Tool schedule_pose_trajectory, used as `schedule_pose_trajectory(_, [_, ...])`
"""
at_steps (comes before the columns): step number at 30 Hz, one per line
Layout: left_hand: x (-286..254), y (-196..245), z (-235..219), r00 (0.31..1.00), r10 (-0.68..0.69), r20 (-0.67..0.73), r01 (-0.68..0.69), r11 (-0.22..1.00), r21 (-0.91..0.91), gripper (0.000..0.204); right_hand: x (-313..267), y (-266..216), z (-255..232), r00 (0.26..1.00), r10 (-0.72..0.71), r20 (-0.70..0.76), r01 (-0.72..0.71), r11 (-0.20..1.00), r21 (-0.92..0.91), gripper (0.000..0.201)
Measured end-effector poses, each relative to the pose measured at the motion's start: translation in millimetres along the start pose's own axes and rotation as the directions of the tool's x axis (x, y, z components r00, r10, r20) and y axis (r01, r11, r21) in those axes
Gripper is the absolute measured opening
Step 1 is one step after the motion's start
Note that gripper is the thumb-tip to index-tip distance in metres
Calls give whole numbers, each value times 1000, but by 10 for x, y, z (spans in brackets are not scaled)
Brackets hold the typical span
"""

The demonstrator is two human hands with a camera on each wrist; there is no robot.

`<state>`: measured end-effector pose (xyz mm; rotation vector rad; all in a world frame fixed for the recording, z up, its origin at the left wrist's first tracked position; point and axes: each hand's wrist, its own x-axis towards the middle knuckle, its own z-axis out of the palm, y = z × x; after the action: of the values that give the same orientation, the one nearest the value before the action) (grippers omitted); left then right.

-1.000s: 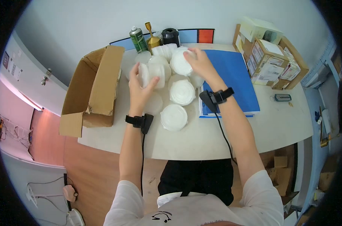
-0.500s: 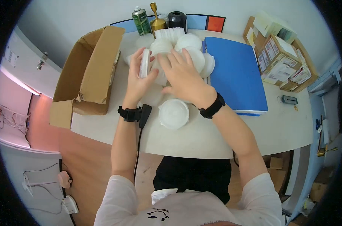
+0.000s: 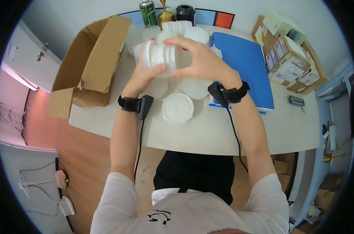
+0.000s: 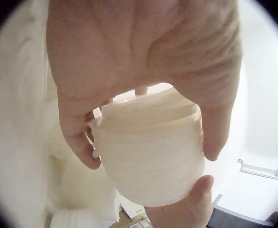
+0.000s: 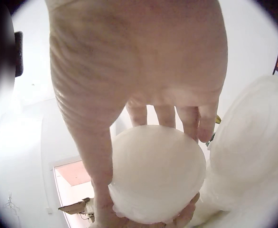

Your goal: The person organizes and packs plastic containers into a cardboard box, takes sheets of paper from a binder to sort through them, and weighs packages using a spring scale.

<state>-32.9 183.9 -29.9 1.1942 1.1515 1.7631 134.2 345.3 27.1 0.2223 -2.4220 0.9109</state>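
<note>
A stack of rimmed, round, translucent-white plastic pieces is held up above the pale bench, to the right of the open brown cardboard box. Its long axis lies crosswise, one end toward the box, the other away from it. The left hand has its grip clamped round the end nearer the box, thumb on the near side; the right hand has its grip clamped on the farther end, thumb and fingers curled about the rim. The left hand is thus nearer the box.

The box's mouth faces up, but its bottom is hidden, so I cannot tell its contents. Right of it, nearer the person than the stack, a white round tabbed plastic piece lies flat; a row of white rimmed pieces on edge sits beyond the stack. Farther right of the box, past the flat blue case, a shallow brown cardboard tray holds labelled cartons.
</note>
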Motion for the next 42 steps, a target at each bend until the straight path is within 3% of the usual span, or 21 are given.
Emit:
schedule_pose_trajectory(3, [6,-19,-43,989,-14,-150,-1,995,-96,92,-32,-44,-120,991,131,18,-131,991,18,81])
schedule_pose_trajectory(8, [40,-5,-88,973,-3,-229,-24,993,-114,87,-31,-48,-94,958,281,58,-286,948,140,79])
schedule_pose_trajectory(10, [34,5,-92,976,47,-215,-55,998,-32,85,-34,83,16,988,121,93,-122,993,-3,79])
schedule_pose_trajectory(11, [17,7,-95,976,41,-215,-49,998,-32,85,-58,138,72,988,125,93,-125,992,2,79])
schedule_pose_trajectory(13, [-10,75,-83,962,84,-262,-77,996,36,86,-25,156,152,998,44,-38,-51,976,-211,88])
schedule_pose_trajectory(14, [-21,85,-99,959,89,-270,-83,996,31,86,-23,153,201,999,40,-27,-45,976,-214,88])
schedule_pose_trajectory(16, [-32,98,-96,990,105,-98,-69,944,322,90,27,-64,271,993,-75,-89,60,985,-162,94])
schedule_pose_trajectory(19, [-53,155,15,996,57,-75,-36,968,249,93,68,-115,232,997,1,75,8,993,-119,98])
schedule_pose_trajectory(23, [-86,162,-45,991,47,-129,-40,997,62,96,30,-74,155,999,26,33,-24,998,-60,99])
schedule_pose_trajectory(26, [-101,197,-50,993,12,-118,-17,999,-43,96,30,-58,91,991,132,27,-130,989,-65,97])
schedule_pose_trajectory(28, [-71,180,-41,990,5,-140,-25,990,-141,96,30,33,131,991,106,79,-82,962,-260,97])
schedule_pose_trajectory(29, [-60,151,-57,990,4,-139,-24,990,-139,96,-6,68,155,991,106,78,-83,962,-259,97])
schedule_pose_trajectory(31, [-48,81,-96,985,79,-154,-78,997,10,98,-46,1,254,997,12,-77,-50,856,-515,95])
schedule_pose_trajectory(32, [-52,47,-121,986,75,-150,-74,997,13,98,-31,-24,294,996,14,-83,-55,857,-513,95])
schedule_pose_trajectory(34, [-56,29,-121,993,109,-41,-100,980,172,101,36,-119,315,995,-97,4,96,975,-199,94])
schedule_pose_trajectory(38, [-73,122,-71,999,37,-19,-31,971,239,104,53,-166,265,999,14,43,-4,975,-223,97])
schedule_pose_trajectory(40, [-86,173,-36,990,-85,-116,82,996,-28,101,16,-158,175,988,154,4,-153,982,-106,95])
schedule_pose_trajectory(42, [-87,215,-24,992,-74,-103,66,995,-79,99,15,-143,129,984,175,-22,-177,980,-87,98])
